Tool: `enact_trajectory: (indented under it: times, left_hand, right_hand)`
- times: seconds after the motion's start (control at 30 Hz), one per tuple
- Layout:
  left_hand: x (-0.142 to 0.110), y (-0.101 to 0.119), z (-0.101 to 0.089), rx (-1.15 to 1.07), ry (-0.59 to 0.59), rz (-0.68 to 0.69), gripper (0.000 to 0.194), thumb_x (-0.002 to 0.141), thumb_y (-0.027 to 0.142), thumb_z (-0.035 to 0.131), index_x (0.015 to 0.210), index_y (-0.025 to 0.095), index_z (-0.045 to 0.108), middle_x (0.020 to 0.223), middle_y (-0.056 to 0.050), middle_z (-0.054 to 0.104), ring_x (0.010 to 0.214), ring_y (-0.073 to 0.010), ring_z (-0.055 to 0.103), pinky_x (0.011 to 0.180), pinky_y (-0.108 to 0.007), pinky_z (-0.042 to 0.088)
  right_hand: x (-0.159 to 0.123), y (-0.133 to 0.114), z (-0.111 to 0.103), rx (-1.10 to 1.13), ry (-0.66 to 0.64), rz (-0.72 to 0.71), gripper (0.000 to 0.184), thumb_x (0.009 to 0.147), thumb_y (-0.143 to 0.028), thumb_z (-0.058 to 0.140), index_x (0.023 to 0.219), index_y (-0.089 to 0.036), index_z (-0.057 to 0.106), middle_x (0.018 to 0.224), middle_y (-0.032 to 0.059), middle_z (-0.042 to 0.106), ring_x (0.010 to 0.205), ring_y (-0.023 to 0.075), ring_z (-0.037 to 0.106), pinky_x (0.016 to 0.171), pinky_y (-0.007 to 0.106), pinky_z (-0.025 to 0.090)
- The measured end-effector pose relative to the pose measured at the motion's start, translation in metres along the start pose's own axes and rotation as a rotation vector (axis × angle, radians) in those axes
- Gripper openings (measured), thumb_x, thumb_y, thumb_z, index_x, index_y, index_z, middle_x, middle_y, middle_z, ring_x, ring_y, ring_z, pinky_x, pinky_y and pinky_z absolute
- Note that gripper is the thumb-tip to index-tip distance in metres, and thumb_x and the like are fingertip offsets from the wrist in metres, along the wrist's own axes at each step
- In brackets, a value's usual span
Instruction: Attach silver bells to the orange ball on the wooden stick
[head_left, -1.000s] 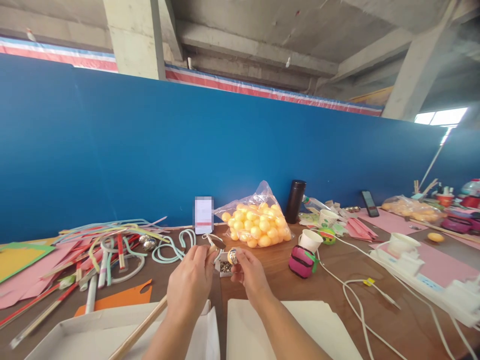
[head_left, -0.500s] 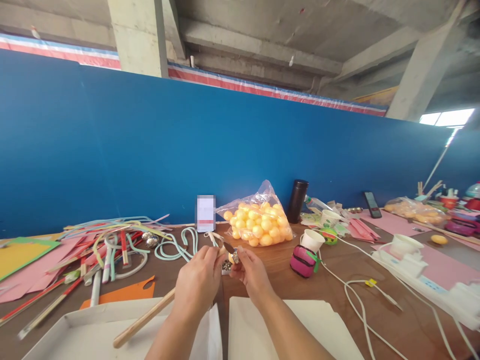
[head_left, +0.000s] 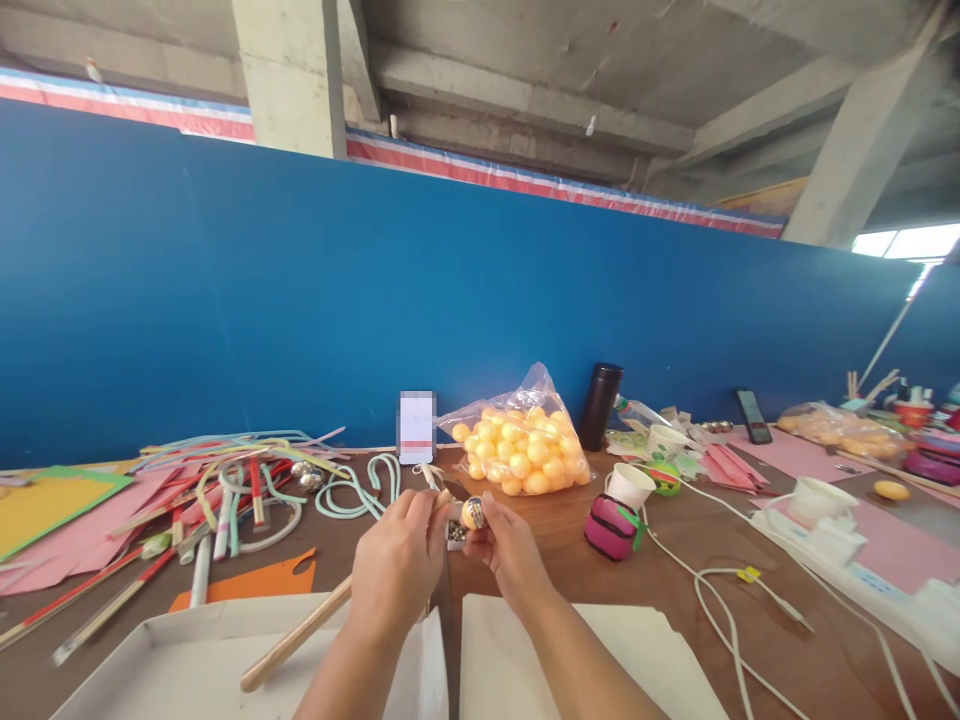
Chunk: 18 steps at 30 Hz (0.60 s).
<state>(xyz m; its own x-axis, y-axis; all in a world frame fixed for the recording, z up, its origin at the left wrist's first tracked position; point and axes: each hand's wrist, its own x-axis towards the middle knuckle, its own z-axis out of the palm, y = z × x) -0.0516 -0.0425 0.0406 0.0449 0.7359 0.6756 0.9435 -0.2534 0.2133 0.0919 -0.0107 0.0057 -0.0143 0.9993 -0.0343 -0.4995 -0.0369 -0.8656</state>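
Observation:
My left hand (head_left: 399, 555) is closed round a wooden stick (head_left: 296, 637) that slants down to the lower left over a white tray. The stick's far end is mostly hidden by my fingers. Between the fingertips of my right hand (head_left: 511, 552) is an orange ping-pong ball (head_left: 472, 513) with small shiny silver pieces covering part of it. Both hands are close together, the ball just right of my left fingers. Below and behind them, partly covered, sits a small white box (head_left: 457, 535) of tiny shiny metal pieces.
A clear bag of orange balls (head_left: 525, 450) lies behind my hands, near a phone (head_left: 417, 428) and a black bottle (head_left: 601, 406). Tubes and sticks (head_left: 225, 490) pile up left. A pink pouch (head_left: 611, 527), paper cup (head_left: 630, 484) and white cables (head_left: 701, 590) are right.
The stick has swung, its lower end now showing over the tray. A dark tip by the ball half a second ago is out of sight. The ball has turned, showing more orange.

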Motion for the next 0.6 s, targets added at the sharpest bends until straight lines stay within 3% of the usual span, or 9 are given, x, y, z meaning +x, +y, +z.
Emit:
enact_trajectory:
  times: [0.13, 0.33, 0.5, 0.6]
  left_hand:
    - [-0.0004, 0.0000, -0.0031, -0.004, 0.083, -0.002, 0.031, 0.091, 0.040, 0.034, 0.097, 0.022, 0.059, 0.084, -0.004, 0.064, 0.072, -0.0146, 0.060, 0.057, -0.024, 0.037]
    - [-0.0006, 0.0011, 0.0012, -0.016, -0.092, 0.059, 0.034, 0.092, 0.039, 0.031, 0.087, 0.023, 0.060, 0.082, -0.003, 0.064, 0.071, -0.0149, 0.060, 0.053, -0.024, 0.034]
    - [-0.0007, 0.0000, 0.0013, -0.003, 0.011, 0.022, 0.031, 0.092, 0.038, 0.033, 0.093, 0.022, 0.060, 0.083, -0.004, 0.064, 0.070, -0.0145, 0.059, 0.054, -0.024, 0.035]
    - [-0.0013, 0.0007, 0.0023, 0.000, -0.006, 0.066, 0.029, 0.092, 0.037, 0.035, 0.090, 0.023, 0.060, 0.080, -0.002, 0.063, 0.069, -0.0141, 0.059, 0.053, -0.024, 0.034]
  right_hand:
    - [0.0017, 0.0017, -0.0015, 0.009, 0.002, 0.009, 0.042, 0.068, -0.053, 0.070, 0.075, -0.011, 0.066, 0.061, 0.0016, 0.060, 0.050, 0.0086, 0.053, 0.045, 0.020, 0.053]
    - [0.0008, 0.0041, -0.0031, -0.038, -0.046, -0.022, 0.042, 0.074, -0.054, 0.064, 0.078, -0.011, 0.066, 0.071, 0.0048, 0.064, 0.055, 0.0097, 0.054, 0.048, 0.021, 0.054]
    - [0.0009, 0.0031, -0.0023, -0.025, -0.003, 0.001, 0.043, 0.071, -0.054, 0.066, 0.077, -0.012, 0.066, 0.068, 0.0041, 0.063, 0.052, 0.0095, 0.052, 0.045, 0.021, 0.052]
    - [0.0003, 0.0025, -0.0023, -0.043, -0.027, -0.005, 0.044, 0.071, -0.055, 0.066, 0.075, -0.012, 0.066, 0.068, 0.0038, 0.063, 0.052, 0.0100, 0.053, 0.046, 0.021, 0.052]
